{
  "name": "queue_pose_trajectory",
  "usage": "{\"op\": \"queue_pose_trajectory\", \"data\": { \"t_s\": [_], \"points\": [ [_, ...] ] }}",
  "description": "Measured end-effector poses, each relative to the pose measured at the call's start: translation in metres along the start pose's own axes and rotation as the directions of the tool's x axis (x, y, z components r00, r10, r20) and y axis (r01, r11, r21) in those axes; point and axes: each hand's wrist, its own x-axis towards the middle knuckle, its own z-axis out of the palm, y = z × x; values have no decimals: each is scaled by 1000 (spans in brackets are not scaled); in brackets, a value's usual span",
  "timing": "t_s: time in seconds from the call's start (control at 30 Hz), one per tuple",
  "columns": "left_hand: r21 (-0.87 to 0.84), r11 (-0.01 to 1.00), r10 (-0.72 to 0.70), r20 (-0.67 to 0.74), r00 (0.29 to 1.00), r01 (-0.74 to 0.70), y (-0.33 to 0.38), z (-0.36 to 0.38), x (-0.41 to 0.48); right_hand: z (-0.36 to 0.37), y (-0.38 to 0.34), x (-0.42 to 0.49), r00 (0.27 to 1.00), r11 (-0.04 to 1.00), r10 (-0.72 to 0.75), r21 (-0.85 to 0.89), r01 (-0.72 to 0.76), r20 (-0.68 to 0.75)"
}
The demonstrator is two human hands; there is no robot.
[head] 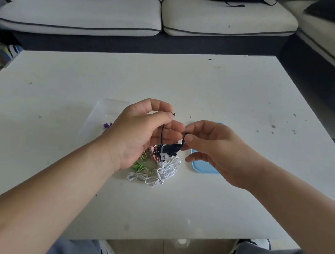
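1. Since the black cord [170,148] is lifted off the table [222,90] between both hands, its knotted middle hangs free. This looks meant to let the loose ends be drawn out without snagging on the other cords.
2. The left hand [141,133] has its grip closed on one end: thumb and forefinger pinch the strand, and a small dark tip pokes out past the fingertips. The other fingers curl loosely beneath.
3. The right hand [210,146] likewise has its grip pinched together on the other strand, just above the bundle. The two hands are near each other but apart, which keeps the strand between them short, probably for control.
4. A pale band seems to wrap the hanging bundle. I judge the work to be undoing or tidying it.
5. Directly below, a pile of white, green and pinkish cords [160,172] lies loose on the table, in no container.
6. A shallow blue tray [201,166] sits just right of the pile, partly hidden by the right hand. Its visible part holds nothing.
7. A clear plastic box [98,120] lies to the left, behind the left hand. A purple piece [107,125] shows there, though whether it is inside the box I cannot tell.
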Motion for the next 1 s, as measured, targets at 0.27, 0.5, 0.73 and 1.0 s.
{"op": "queue_pose_trajectory", "data": {
  "t_s": [0.27, 0.5, 0.73, 1.0],
  "points": [
    [85, 996, 34, -13, 999, -33, -5, -1, 1, 1, -3, 2, 997, 965, 28, 263, -9, -70],
    [116, 990, 86, -40, 996, -81, -12, 0, 4, 1, -5, 1, 991, 984, -26, 170, 49, -132],
    [218, 962, 175, -42, 984, -162, -19, 5, 4, 2, -8, -1, 981, 997, -65, 20, 70, -185],
    [216, 967, 144, -31, 989, -134, -32, 30, 8, -8, -5, -7, 958, 976, -117, -209, 62, -262]
  ]
}}
